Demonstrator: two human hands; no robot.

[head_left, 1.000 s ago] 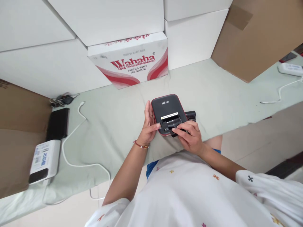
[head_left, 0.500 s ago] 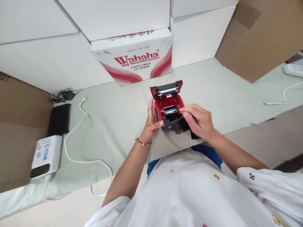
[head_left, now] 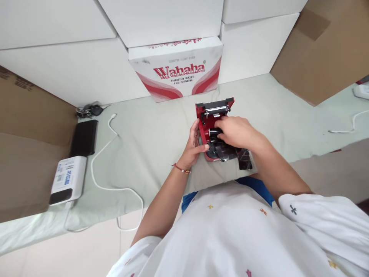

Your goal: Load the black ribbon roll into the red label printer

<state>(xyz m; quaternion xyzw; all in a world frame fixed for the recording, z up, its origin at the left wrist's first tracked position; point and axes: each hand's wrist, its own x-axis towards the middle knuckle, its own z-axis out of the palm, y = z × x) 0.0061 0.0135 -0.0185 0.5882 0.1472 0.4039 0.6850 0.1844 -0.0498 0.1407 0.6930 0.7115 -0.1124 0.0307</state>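
A small red and black printer (head_left: 202,132) sits on the cloth-covered table with its lid (head_left: 216,105) raised. Inside lies a black roll (head_left: 214,131), and a shiny black film strip (head_left: 226,152) runs out over the front. My left hand (head_left: 193,148) grips the printer's left side, its thumb over the front corner. Reaching into the compartment, my right hand (head_left: 238,131) closes its thumb and fingers round the right part of the roll, hiding that end. The film's loose tail (head_left: 245,160) hangs down below my right wrist.
Behind the printer stands a Wahaha water carton (head_left: 178,73) among white boxes. Brown cartons (head_left: 319,50) flank both sides. At left lie keys (head_left: 92,110), a black flat case (head_left: 84,136), a white device (head_left: 69,179) and a white cable (head_left: 99,184).
My right hand has moved from the compartment's right edge inward onto the roll. My left hand keeps its hold on the printer. The whole view has shifted slightly.
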